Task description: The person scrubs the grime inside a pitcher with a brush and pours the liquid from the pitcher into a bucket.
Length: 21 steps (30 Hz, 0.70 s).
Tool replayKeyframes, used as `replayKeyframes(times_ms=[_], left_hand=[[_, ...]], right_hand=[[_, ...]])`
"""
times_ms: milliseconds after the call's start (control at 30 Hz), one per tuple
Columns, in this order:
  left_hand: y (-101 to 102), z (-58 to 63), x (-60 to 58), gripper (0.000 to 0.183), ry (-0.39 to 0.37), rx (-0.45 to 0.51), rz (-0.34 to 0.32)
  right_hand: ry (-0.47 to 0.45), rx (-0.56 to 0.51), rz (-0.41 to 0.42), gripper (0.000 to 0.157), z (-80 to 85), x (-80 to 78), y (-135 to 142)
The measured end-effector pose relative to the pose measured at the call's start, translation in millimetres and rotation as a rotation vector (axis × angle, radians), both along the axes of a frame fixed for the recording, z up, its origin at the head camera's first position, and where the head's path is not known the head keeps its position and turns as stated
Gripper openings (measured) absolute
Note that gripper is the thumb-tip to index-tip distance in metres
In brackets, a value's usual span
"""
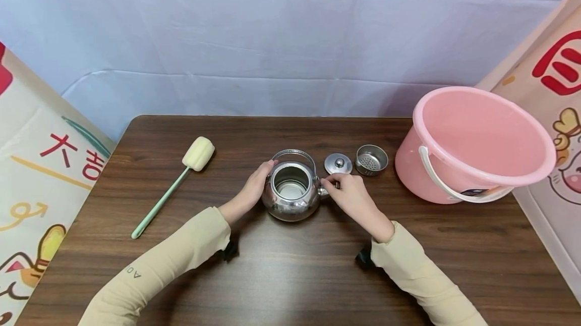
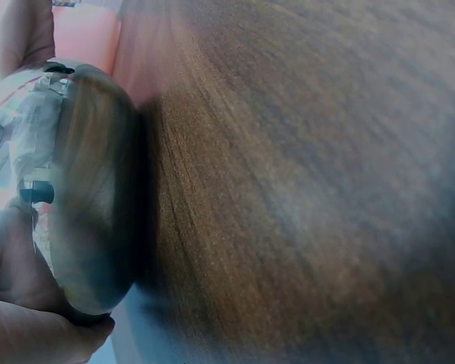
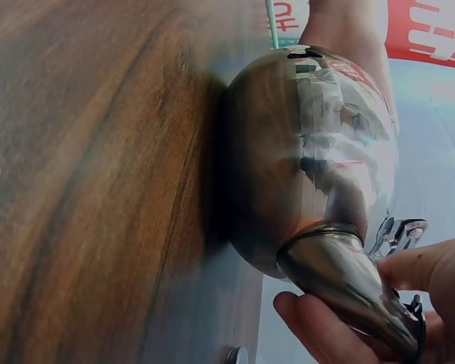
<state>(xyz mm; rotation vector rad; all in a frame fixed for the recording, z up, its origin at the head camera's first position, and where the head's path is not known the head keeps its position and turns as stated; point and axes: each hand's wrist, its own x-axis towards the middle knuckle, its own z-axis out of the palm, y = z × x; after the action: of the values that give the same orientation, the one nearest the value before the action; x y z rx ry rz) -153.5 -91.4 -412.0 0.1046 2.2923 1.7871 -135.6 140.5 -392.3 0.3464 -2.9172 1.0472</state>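
Observation:
A shiny steel teapot (image 1: 292,210) stands upright on the table without its lid, its mouth facing up and its hoop handle (image 1: 295,152) raised. My left hand (image 1: 248,189) holds its left side, thumb by the rim and fingers along the round wall. At the other side my right hand (image 1: 356,197) grips the spout (image 3: 337,277), thumb above and fingers below in the right wrist view. Just behind that hand lie the knobbed lid (image 1: 335,165) and a perforated strainer cup (image 1: 371,160). In the left wrist view the teapot's belly (image 2: 98,189) sits between both hands.
A large pink bucket (image 1: 408,164) with a white handle stands at the right. To the left lies a sponge brush (image 1: 198,154) with a long green handle. The wooden table (image 1: 290,275) ends at the back before a pale cloth (image 1: 272,38).

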Motion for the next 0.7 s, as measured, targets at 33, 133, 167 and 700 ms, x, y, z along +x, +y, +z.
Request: replayKeyframes(times_ms=[33,133,167,700], left_hand=[[0.0,0.1,0.1,0.052,0.000,-0.003,0.001],[-0.3,0.3,0.1,0.052,0.004,-0.019,0.004],[-0.4,0.4,0.0,0.052,0.005,-0.028,0.004],[-8.7,10.8,-2.0,0.065,-0.174,-0.127,-0.057]], right_hand=[[0.000,0.002,0.000,0.024,0.0,-0.3,0.0],[-0.008,0.006,0.006,0.024,0.2,-0.6,0.3],[-0.014,0.004,0.007,0.024,0.2,-0.7,0.3],[-0.083,-0.035,0.037,0.024,-0.1,-1.5,0.8]])
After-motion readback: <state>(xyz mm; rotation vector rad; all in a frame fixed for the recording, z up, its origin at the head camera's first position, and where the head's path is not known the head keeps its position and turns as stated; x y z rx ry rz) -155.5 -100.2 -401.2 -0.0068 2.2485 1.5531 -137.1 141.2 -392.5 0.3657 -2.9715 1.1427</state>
